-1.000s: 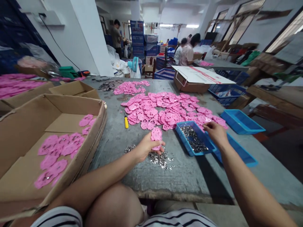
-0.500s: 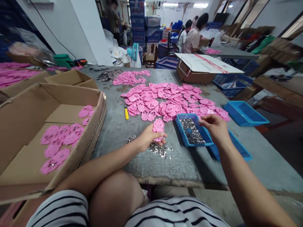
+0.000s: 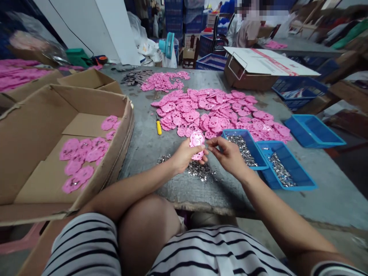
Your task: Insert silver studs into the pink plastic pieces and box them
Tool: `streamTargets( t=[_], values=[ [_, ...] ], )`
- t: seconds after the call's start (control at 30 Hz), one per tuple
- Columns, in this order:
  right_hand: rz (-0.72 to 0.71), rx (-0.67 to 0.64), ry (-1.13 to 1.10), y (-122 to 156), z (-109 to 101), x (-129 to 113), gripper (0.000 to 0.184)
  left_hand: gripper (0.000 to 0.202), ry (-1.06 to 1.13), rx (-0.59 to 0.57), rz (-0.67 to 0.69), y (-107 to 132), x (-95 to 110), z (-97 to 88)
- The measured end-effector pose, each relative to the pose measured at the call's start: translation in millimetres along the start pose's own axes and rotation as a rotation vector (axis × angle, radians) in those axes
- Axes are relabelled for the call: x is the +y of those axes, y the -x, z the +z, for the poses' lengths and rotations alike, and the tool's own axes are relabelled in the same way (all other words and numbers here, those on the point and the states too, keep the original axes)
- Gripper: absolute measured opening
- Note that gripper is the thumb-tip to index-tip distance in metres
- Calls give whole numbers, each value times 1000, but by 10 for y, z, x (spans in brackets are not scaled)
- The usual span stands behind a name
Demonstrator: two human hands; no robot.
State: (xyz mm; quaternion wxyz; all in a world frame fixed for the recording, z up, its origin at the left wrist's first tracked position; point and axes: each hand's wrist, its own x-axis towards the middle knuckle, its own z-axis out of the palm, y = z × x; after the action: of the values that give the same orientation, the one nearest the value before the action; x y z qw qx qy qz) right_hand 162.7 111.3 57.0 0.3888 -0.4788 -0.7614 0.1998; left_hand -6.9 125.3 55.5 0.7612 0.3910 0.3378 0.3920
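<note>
The left hand (image 3: 184, 156) grips the pink piece (image 3: 197, 140) toward the near edge of the worktop (image 3: 141, 143); keep it still. Right hand (image 3: 228, 155): fingers pinched beside it, on what I can't tell.

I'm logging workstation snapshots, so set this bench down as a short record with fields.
Left hand: gripping a pink piece
Right hand: close beside that piece; any held item too small to tell
Table: bears a pink heap, loose metal bits and a yellow-handled tool
Nearer blue trays: both contain metal bits
Third blue tray: farther back
Cardboard box: on the left, several pink pieces inside
</note>
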Motion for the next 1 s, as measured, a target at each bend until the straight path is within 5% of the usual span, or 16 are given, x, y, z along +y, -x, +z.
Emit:
streamTargets(
  t=[0.17, 0.27, 0.33, 0.43, 0.6, 0.87, 1.0],
  values=[
    [-354, -13, 288, -13, -9, -53, 17, 31, 43, -17, -78, 2, 7, -2],
    [-402, -1, 262, -3, 15, -41, 21, 34, 53, 15, -72, -3, 6, -10],
    [-332, 33, 154, 14, 45, -21, 19, 36, 43, 31, -36, -8, 8, -4],
    [-45, 112, -119, 26, 96, 2, 8, 40, 9, 80, 56, -15, 10, 14],
    [380, 35, -485, -30, 133, -30, 31, 42, -61, 155, 160, -29, 3, 23],
    [402, -6, -516, -121, 103, -97, 31, 50, -38, 111, 150, -34, -18, -11],
    [317, 154, -500, -116, 143, -135, 21, 47, 112, 5, 134, -49, -20, -18]
  ],
)
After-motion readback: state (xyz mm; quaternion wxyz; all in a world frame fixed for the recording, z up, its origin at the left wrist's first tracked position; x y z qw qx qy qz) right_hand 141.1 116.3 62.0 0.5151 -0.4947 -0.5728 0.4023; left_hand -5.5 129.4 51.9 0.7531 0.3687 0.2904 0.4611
